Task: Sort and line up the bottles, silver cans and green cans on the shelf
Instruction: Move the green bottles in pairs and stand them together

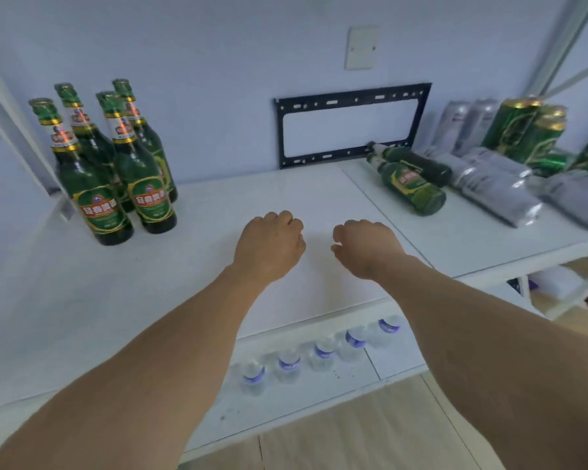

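Four upright green bottles (116,171), gold-edged labels with white Chinese characters

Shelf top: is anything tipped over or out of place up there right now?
Yes. Two green bottles lie on their sides at the right, while four bottles stand upright at the left. Several silver cans also lie flat, mixed with green cans. Both hands hold nothing.
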